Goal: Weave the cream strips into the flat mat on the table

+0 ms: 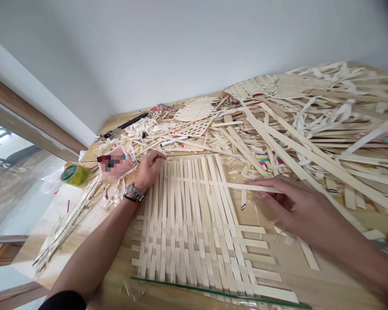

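Observation:
A loosely woven mat of pale flat wooden strips [194, 215] lies before me, its lower part tightly interlaced and its upper strips running lengthwise. My right hand [294, 202] pinches the right end of a crosswise strip [241, 186], which passes through the lengthwise strips near the top. At the mat's upper left corner, my left hand [150, 170] has its fingers curled together; what they pinch, if anything, is hidden. That wrist wears a metal watch [136, 192]. A green edge [220, 293], like that of a glass sheet, crosses the mat's near end.
Loose strips [310, 142] pile up along the wall at the right. Farther back lie woven pieces [197, 108], a marker [174, 141] and a black-handled cutter [132, 121]. Left are a pink tray-like item [116, 165], a yellow-green tape roll [74, 174] and thin strips [67, 219].

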The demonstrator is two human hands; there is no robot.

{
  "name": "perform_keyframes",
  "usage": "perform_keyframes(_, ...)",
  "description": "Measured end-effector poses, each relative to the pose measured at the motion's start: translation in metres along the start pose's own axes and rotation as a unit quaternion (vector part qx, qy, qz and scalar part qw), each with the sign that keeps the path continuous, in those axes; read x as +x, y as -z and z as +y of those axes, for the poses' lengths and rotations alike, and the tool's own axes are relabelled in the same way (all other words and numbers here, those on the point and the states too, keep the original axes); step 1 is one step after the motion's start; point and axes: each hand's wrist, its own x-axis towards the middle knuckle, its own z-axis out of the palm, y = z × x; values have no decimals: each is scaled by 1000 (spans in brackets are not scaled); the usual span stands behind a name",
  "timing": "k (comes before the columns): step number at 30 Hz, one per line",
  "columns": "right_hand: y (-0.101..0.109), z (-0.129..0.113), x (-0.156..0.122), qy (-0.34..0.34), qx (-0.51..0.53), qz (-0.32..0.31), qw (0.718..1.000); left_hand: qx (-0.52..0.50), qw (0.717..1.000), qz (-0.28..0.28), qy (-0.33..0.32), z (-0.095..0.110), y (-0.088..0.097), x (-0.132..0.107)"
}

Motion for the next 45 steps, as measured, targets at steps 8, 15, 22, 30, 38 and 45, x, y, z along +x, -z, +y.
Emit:
perform_keyframes(8, 1, -2, 1, 8, 1, 3, 1000, -14, 1000, -1, 5, 0, 0, 0)
perform_keyframes(15, 0, 2, 0, 14, -5, 6, 1000, 31, 998, -37, -48, -4, 2, 2)
perform_keyframes(22, -1, 4, 0, 28, -7, 1, 1000, 52, 997, -19, -49, -10, -1, 3)
perform_keyframes(30, -2, 5, 0, 38, -10, 3, 999, 20, 999, 47, -5, -8, -4, 3)
perform_keyframes(38, 0, 2, 1, 39, -8, 1, 999, -21, 998, 43, 43, 6, -2, -1)
perform_keyframes(45, 0, 1, 1, 40, -5, -1, 999, 14, 999, 21, 26, 2, -1, 1)
